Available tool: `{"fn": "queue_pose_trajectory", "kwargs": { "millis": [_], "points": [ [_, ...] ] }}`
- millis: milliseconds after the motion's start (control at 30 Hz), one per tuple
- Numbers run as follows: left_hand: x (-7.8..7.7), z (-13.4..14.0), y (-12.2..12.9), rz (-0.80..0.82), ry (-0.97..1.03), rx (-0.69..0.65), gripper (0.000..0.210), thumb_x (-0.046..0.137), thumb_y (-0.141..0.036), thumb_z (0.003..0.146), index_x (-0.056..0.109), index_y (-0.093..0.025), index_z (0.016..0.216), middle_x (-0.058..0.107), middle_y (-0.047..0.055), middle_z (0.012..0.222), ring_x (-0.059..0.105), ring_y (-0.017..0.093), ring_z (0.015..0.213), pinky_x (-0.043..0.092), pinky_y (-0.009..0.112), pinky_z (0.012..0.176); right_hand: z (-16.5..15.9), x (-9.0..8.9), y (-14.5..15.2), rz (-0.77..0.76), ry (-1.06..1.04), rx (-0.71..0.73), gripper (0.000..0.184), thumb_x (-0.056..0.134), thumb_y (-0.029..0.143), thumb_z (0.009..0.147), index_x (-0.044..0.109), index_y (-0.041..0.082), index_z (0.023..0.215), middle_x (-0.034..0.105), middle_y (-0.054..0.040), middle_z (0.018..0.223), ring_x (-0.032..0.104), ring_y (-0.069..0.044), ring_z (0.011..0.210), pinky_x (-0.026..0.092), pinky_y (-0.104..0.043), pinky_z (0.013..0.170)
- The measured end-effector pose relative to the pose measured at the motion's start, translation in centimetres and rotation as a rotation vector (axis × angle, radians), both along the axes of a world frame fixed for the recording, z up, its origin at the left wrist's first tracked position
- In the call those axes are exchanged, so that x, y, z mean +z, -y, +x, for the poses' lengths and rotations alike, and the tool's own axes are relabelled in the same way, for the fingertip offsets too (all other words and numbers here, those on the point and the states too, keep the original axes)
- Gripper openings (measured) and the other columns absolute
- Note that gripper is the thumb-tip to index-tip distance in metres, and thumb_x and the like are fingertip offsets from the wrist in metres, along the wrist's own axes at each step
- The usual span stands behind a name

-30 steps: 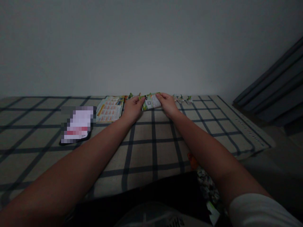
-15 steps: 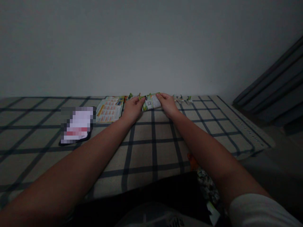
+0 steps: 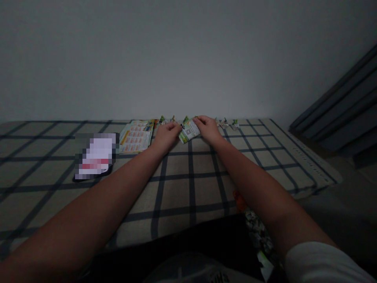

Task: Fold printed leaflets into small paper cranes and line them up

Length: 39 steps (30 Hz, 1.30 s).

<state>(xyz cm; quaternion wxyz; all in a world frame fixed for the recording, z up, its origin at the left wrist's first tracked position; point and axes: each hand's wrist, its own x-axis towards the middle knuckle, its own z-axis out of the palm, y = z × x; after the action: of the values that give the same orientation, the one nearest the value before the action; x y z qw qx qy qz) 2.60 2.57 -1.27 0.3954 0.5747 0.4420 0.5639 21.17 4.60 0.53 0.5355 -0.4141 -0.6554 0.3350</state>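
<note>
Between my two hands is a small green-and-white printed paper [image 3: 191, 131] with a QR code, tilted so that its lower left corner hangs down. My right hand [image 3: 207, 129] pinches its right end between thumb and fingers. My left hand [image 3: 167, 135] is closed at the paper's upper left edge, thumb and fingertips pressed together on it. Behind the hands, several small crumpled or folded paper pieces [image 3: 224, 123] stand in a row along the wall side. Left of my left hand lies a stack of printed leaflets [image 3: 136, 136].
A phone [image 3: 98, 155] with a blurred screen lies on the checked cloth [image 3: 176, 188] at the left. Scraps of printed paper [image 3: 259, 232] and an orange piece [image 3: 240, 200] are by my right forearm. A wall rises behind; a grey curtain [image 3: 341, 102] hangs right.
The paper has turned, its left end dropping lower. My left fingers have shifted from its left end to its upper left edge. My right hand has barely moved.
</note>
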Motion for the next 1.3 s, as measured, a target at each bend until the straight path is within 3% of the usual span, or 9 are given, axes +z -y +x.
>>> {"fn": "queue_pose_trajectory", "kwargs": {
  "millis": [133,300,433,533,667,800,967,1300],
  "points": [
    [0.1,-0.2,0.2,-0.03,-0.073,0.013,0.018,0.07,-0.035,0.072,0.071,-0.018,0.067,0.069,0.003,0.068,0.06,0.019,0.064,0.046,0.029,0.061,0.2,0.5,0.7,0.104,0.181,0.051,0.026,0.063,0.04,0.09,0.07,0.02,0.074,0.064,-0.0009,0.072,0.056,-0.017,0.07,0.042,-0.03,0.07],
    [0.7,-0.3,0.9,0.008,-0.22,-0.055,0.023,0.073,-0.038,0.074,0.079,-0.017,0.077,0.075,0.006,0.076,0.065,0.021,0.07,0.049,0.031,0.066,-0.1,0.6,1.1,0.109,0.248,0.106,0.026,0.065,0.036,0.089,0.068,0.02,0.069,0.066,-0.0013,0.072,0.059,-0.018,0.077,0.045,-0.031,0.076],
    [0.9,-0.4,0.9,0.054,-0.25,-0.009,0.028,0.072,-0.043,0.078,0.08,-0.016,0.08,0.076,0.005,0.075,0.065,0.021,0.071,0.05,0.03,0.067,-0.2,0.2,0.5,0.056,0.082,0.059,0.024,0.07,0.042,0.087,0.074,0.019,0.092,0.072,-0.0035,0.087,0.064,-0.017,0.081,0.05,-0.03,0.078],
    [0.9,-0.4,0.8,0.073,-0.146,0.084,0.031,0.073,-0.045,0.078,0.081,-0.015,0.085,0.077,0.006,0.08,0.067,0.021,0.076,0.052,0.03,0.071,-0.3,0.0,0.3,-0.076,-0.065,0.057,0.034,0.07,0.045,0.089,0.072,0.019,0.11,0.074,-0.0045,0.094,0.065,-0.014,0.08,0.052,-0.026,0.071],
    [1.0,-0.3,0.7,0.084,0.071,0.101,0.033,0.077,-0.046,0.076,0.081,-0.015,0.09,0.079,0.007,0.088,0.07,0.022,0.082,0.055,0.032,0.077,-0.6,-0.2,0.6,-0.209,0.005,0.161,0.028,0.074,0.043,0.087,0.073,0.017,0.094,0.073,-0.0041,0.088,0.062,-0.012,0.073,0.049,-0.021,0.06],
    [0.8,-0.2,0.5,0.097,0.106,0.077,0.034,0.08,-0.045,0.076,0.082,-0.015,0.092,0.08,0.007,0.092,0.071,0.022,0.085,0.056,0.034,0.085,-0.7,-0.2,0.7,-0.194,0.013,0.151,0.021,0.076,0.035,0.085,0.071,0.015,0.082,0.071,-0.0021,0.083,0.059,-0.011,0.069,0.049,-0.021,0.06],
    [0.4,-0.2,0.3,0.113,0.083,0.055,0.035,0.081,-0.048,0.076,0.084,-0.016,0.091,0.08,0.008,0.093,0.071,0.022,0.088,0.056,0.035,0.088,-0.6,-0.1,0.5,-0.158,-0.017,0.089,0.019,0.074,0.032,0.087,0.07,0.015,0.079,0.068,-0.0008,0.079,0.054,-0.009,0.063,0.047,-0.021,0.059],
    [0.9,0.0,0.7,0.095,0.175,0.053,0.042,0.084,-0.052,0.072,0.084,-0.016,0.094,0.082,0.009,0.096,0.074,0.023,0.087,0.059,0.037,0.086,-0.5,0.0,0.5,-0.217,-0.052,0.087,0.02,0.069,0.032,0.094,0.075,0.015,0.084,0.069,-0.0019,0.074,0.062,-0.011,0.066,0.053,-0.022,0.064]
  ]
}}
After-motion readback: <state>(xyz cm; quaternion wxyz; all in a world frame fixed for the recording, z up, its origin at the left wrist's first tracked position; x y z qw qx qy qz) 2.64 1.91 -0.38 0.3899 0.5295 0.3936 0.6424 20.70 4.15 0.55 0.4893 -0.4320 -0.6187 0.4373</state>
